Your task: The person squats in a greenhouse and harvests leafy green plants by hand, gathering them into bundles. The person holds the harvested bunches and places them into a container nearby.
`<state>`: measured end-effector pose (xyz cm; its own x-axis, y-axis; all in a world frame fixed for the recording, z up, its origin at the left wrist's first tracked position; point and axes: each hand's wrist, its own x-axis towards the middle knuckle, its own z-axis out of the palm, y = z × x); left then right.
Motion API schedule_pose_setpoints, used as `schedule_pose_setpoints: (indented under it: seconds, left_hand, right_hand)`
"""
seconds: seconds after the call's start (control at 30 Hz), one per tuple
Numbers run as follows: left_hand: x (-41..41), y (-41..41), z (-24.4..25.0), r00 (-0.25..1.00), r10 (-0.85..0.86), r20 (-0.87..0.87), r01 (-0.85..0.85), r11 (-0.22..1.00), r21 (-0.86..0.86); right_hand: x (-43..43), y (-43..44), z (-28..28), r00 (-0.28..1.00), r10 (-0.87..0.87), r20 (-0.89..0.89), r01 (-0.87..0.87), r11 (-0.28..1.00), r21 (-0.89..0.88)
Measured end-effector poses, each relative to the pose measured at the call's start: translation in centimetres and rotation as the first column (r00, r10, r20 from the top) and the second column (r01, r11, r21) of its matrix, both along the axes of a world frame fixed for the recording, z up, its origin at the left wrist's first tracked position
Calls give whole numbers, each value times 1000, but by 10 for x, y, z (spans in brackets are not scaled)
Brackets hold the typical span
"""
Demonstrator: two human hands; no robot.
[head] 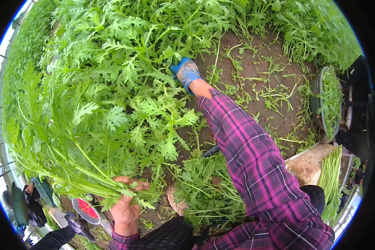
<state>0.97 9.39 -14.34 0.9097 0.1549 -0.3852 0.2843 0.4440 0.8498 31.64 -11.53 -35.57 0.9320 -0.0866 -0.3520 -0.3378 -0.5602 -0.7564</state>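
Note:
My bare left hand (126,210) grips a bunch of cut leafy greens (92,179), which look like crown daisy. Their stems pass through my fist, and the lobed leaves fan out to the upper left. Farther forward, my right hand (187,72) wears a blue rubber glove smeared with soil. It reaches low into the edge of the standing greens (128,72), beside bare ground. Leaves hide its fingertips, so whether it grasps a stem is unclear. Below my right forearm lies a heap of cut greens (211,187) on the ground.
Stem scraps litter the brown soil (265,81) to the right. A round basin (317,103) holds loose greens. Nearby, bundled stems (329,175) lie by a dirty pale board or box (306,162). At lower left are a bowl of red pieces (87,211) and another person (31,204).

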Motion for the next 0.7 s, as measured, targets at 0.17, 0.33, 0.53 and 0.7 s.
schedule_pose_setpoints:
  seconds: [0.17,0.33,0.53,0.7]
  left_hand:
    - [-1,-5,4,999,14,49,-10,998,-69]
    - [-4,-8,25,991,16,131,2,990,-138]
    - [-28,1,33,957,133,258,-125,991,-48]
    - [-56,1,31,953,161,255,-177,983,40]
  right_hand:
    - [-32,-44,10,988,137,-69,-81,848,525]
    - [-106,-70,147,999,-24,34,-20,452,892]
    - [-230,-26,278,881,439,177,-429,581,692]
    - [-301,22,264,499,641,583,-768,639,-47]
